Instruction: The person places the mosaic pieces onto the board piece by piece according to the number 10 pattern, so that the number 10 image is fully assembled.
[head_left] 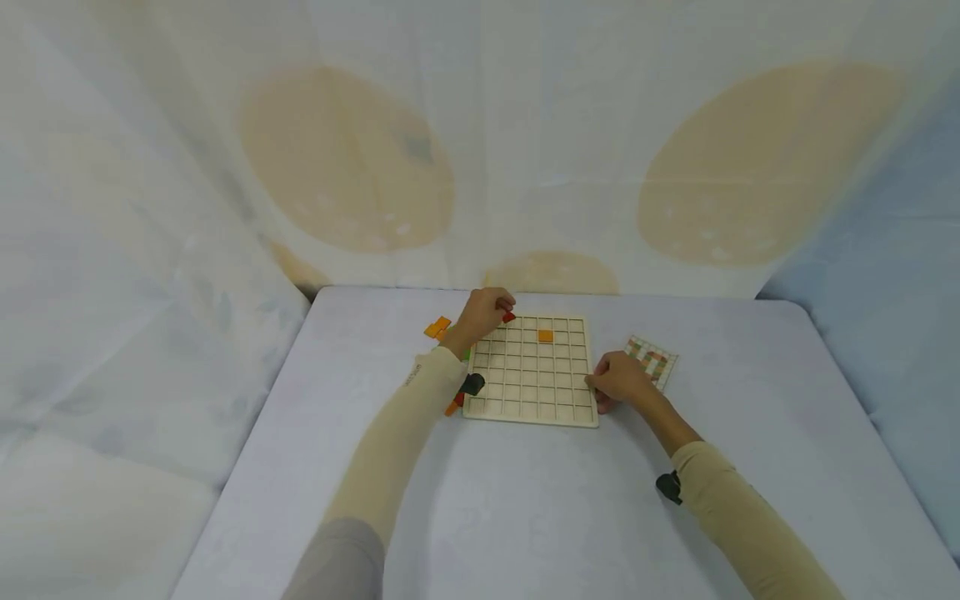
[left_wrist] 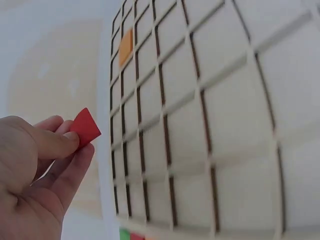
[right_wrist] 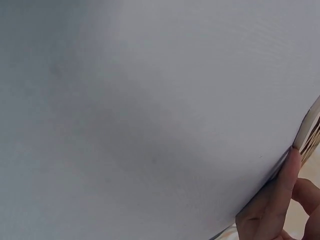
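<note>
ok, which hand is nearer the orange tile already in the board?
Left. The left hand is at the board's far-left corner, near the orange tile; the right hand rests at the near-right edge.

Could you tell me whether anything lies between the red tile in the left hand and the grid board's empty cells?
Nothing visible does. The left hand pinches the red tile just beside the grid board, whose nearby cells are open. The only filled cell holds an orange tile, further along.

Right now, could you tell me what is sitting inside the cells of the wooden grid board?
One orange tile lies in a cell of the wooden grid board, near the far edge. The other visible cells look bare. The left hand pinches a red tile over the far-left corner, hiding the cells beneath.
</note>
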